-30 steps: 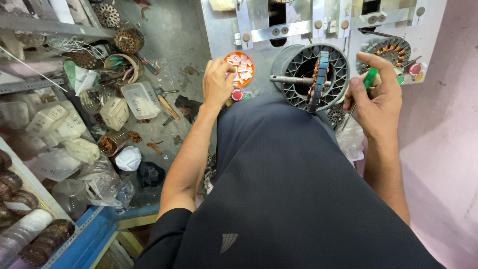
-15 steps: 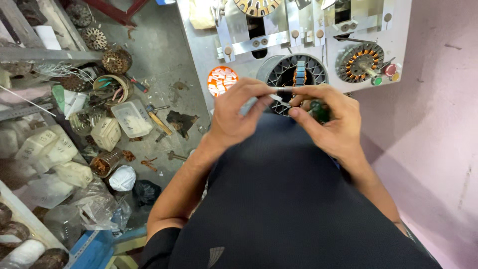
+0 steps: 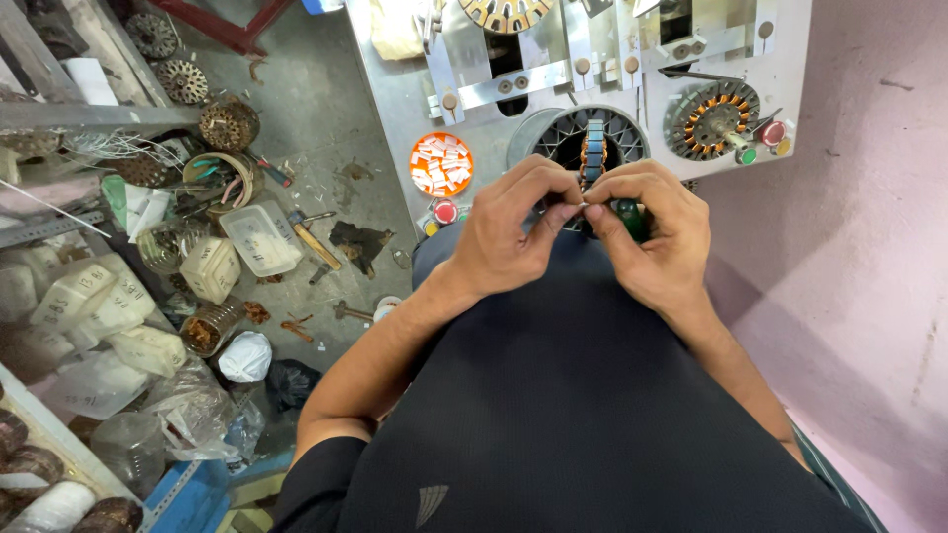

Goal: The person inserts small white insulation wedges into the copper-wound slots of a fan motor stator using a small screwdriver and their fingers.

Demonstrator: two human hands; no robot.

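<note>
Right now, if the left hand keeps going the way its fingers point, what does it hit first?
The right hand: the left hand points toward it, fingertips already meeting around a small piece. Past them sits the round motor part, though depth is unclear.

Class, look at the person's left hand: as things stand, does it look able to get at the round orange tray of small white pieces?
Probably yes. The left hand is pinching something tiny together with the right hand, but the orange tray lies open on the bench just beyond it, with nothing between them.

Both hands, left hand and right hand, pinch a small piece together before the stator.
</note>
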